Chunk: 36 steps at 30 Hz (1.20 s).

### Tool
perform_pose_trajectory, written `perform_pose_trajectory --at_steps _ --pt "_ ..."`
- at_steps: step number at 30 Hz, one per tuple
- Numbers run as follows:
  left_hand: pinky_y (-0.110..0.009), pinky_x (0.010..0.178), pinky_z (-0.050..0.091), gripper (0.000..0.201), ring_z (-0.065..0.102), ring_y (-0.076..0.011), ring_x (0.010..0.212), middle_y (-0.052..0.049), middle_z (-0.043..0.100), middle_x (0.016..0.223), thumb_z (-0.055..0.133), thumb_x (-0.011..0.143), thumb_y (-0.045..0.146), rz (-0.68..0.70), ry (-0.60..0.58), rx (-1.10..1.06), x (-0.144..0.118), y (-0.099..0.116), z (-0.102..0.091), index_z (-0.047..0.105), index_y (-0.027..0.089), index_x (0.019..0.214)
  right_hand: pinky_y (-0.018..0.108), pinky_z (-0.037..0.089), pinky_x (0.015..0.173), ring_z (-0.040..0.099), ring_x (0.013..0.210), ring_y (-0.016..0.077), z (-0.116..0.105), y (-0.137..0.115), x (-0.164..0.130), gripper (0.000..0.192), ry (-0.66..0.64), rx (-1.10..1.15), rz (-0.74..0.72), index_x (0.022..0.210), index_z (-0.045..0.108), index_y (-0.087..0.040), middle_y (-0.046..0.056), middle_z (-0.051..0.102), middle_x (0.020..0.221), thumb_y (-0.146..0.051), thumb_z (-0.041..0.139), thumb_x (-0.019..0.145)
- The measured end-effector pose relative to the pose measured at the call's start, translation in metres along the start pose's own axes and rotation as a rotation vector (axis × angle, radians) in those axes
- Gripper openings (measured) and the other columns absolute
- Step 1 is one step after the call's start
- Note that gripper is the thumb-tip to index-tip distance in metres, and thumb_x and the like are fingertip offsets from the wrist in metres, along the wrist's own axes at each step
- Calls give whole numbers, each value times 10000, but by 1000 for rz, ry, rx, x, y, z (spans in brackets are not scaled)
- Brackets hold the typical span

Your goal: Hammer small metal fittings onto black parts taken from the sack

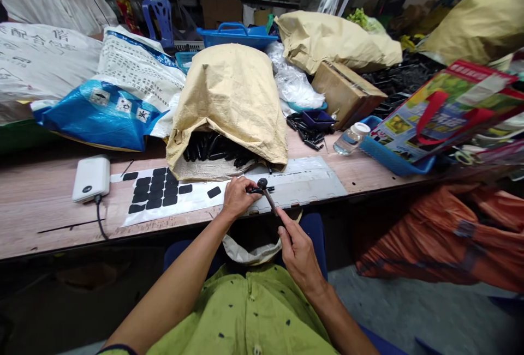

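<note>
My left hand (238,197) pinches a small black elongated part (255,190) against the grey board (301,180) at the table's front edge. In my right hand (298,248) is a small hammer (269,197), gripped by its handle. Its dark head is at the black part, beside my left fingertips; whether they touch I cannot tell. Just behind my hands, an open beige sack (231,88) lies with its mouth toward me, full of black parts (210,146). Left of my left hand, black rounded-square pads (158,188) stick to a white sheet (192,199).
A white power bank (91,179) with a cable lies at the left. To the right are a clear jar (351,138), a blue tray (393,156) under a colourful bag (438,109), and a wooden box (341,90). An open white bag (249,254) hangs below the table edge.
</note>
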<state>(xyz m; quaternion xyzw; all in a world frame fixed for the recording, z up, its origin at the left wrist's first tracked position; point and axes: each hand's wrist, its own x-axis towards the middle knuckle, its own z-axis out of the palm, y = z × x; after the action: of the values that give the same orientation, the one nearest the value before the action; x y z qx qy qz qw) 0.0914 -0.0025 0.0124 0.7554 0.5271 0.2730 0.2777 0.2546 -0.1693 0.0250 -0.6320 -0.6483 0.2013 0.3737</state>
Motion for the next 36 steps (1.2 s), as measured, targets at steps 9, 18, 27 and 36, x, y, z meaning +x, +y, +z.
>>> perform_pose_trajectory --at_steps 9,18,27,36 --pt "-335 812 431 162 573 -205 880 5 703 865 823 707 260 -20 10 -7 1 2 0 742 253 847 361 456 1122 592 1263 195 -2 -6 4 491 -12 26 43 1534 450 -239 86 618 1397 -270 377 1049" --pt "-333 791 437 146 573 -198 848 9 674 799 828 684 248 -52 54 -20 0 4 3 741 239 800 357 471 1111 610 1240 194 -2 -5 3 484 -18 15 97 1516 479 -243 81 644 1359 -266 382 1043" --pt "-337 802 427 150 567 -200 865 9 669 799 826 680 247 -52 57 -14 -1 3 4 741 244 804 344 491 1086 617 1237 196 -6 1 4 478 11 11 89 1496 508 -232 80 640 1374 -281 398 1033" --pt "-344 818 424 179 560 -216 879 -6 658 836 795 687 258 20 45 79 -2 4 2 705 228 839 321 506 935 637 1050 207 -32 21 30 488 162 -272 298 1480 531 -243 84 653 1182 -246 434 1002"
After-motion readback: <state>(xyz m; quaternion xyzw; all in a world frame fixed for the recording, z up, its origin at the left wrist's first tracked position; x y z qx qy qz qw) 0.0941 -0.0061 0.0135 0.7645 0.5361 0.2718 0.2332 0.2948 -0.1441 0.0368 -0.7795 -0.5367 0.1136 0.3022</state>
